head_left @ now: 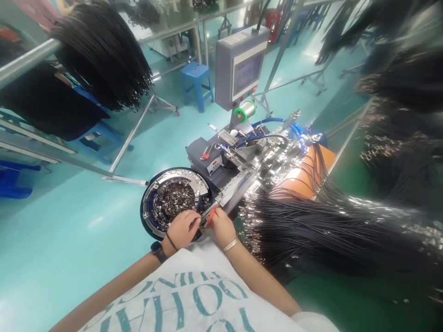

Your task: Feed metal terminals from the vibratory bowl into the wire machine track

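Two bare hands are working nearly touching at an orange-handled tool point(212, 216), which sits at the edge of a vibratory bowl feeder point(149, 207); the right hand point(223, 227) appears to be gripping it, while whether the left hand point(182, 230) is gripping anything cannot be told. A slip of the tool is probably the main risk, since it could be knocking metal terminals point(175, 198) loose or jamming the feeder track point(235, 196). Farther out, a careless elbow could be snagging the hanging black wires point(304, 226) beside the crimping machine point(242, 152).
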{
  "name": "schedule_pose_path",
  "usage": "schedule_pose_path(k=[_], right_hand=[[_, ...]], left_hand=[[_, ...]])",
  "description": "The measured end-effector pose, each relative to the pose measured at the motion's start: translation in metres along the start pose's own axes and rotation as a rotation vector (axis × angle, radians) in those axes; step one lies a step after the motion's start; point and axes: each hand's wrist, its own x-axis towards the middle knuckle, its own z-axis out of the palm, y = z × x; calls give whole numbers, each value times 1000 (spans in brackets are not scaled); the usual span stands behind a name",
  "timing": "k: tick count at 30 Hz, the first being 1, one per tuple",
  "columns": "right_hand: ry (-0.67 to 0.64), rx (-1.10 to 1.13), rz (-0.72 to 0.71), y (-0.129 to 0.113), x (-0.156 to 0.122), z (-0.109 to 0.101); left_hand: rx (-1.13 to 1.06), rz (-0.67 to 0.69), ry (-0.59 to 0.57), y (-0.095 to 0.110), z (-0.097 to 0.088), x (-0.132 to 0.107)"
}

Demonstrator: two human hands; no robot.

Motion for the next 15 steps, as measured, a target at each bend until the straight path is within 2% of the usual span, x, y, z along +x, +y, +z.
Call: schedule_pose_path(k=[3, 5, 6, 8, 13, 15], right_hand=[[-37, 50, -72, 2, -2, 1], [-30, 85, -73, 2, -6, 1], [-23, 101, -64, 3, -8, 1], [-9, 118, -42, 3, -10, 2], [38, 97, -18, 8, -11, 5], [56, 93, -10, 13, -11, 8]], left_hand=[[-229, -172, -263, 8, 7, 1], [-302, -250, -375, 9, 14, 3], [-295, -245, -406, 10, 17, 4], [-202, -186, -427, 13, 20, 7], [208, -53, -429, 28, 16, 18], [286, -21, -450, 35, 15, 22]])
